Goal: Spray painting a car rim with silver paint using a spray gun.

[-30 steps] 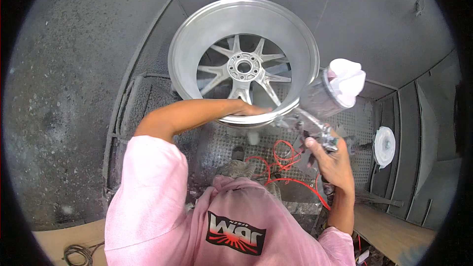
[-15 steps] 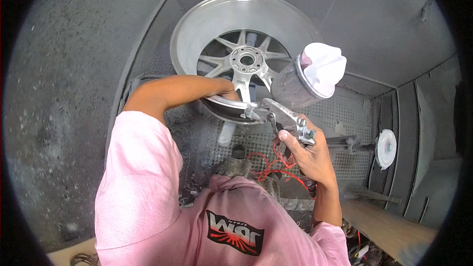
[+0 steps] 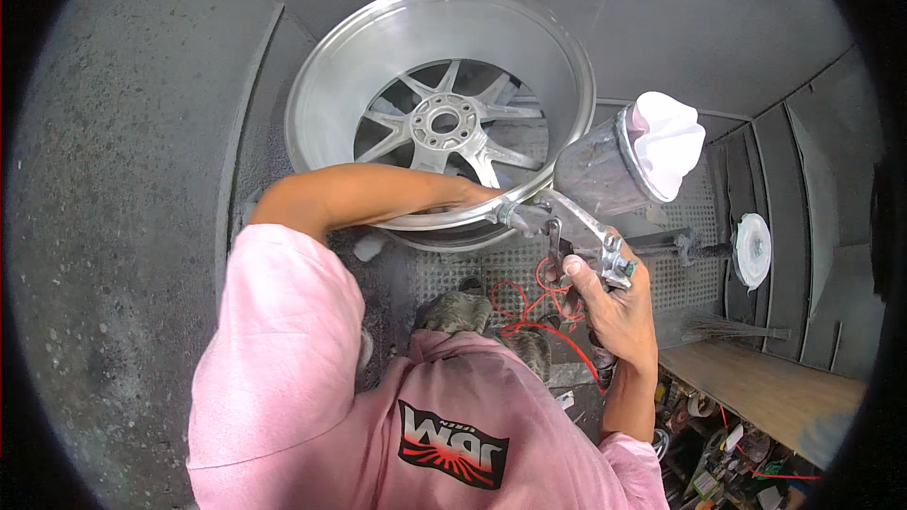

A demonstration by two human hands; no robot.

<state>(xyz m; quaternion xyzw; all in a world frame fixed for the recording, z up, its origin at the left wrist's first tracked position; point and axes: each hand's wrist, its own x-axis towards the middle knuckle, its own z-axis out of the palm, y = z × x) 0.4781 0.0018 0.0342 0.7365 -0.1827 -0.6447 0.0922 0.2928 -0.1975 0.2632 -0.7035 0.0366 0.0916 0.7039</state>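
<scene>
A silver alloy wheel (image 3: 331, 99) with several spokes is tilted in front of me, its open barrel facing up toward me. My left arm reaches over its near rim, and my left hand (image 3: 484, 194) goes down inside, by the spokes; its fingers are hidden. My right hand (image 3: 619, 312) is wrapped round the handle of a spray gun (image 3: 578, 224), thumb near the trigger. The gun's nozzle end is close against the rim's near right edge. On top of the gun sits a grey cup (image 3: 595, 167) with a crumpled white cloth or paper (image 3: 671, 146) over its mouth.
Grey booth walls (image 3: 737, 19) surround the wheel. A red hose (image 3: 557, 331) trails below the gun. At right, a round white disc (image 3: 753, 252) ends a dark stand arm. A wooden board (image 3: 746, 387) and cluttered tools (image 3: 718, 453) lie at lower right, above a perforated floor (image 3: 444, 269).
The wheel has shifted left in the view and looks turned. My left hand has moved right along the near rim. The spray gun and my right hand sit slightly further right.
</scene>
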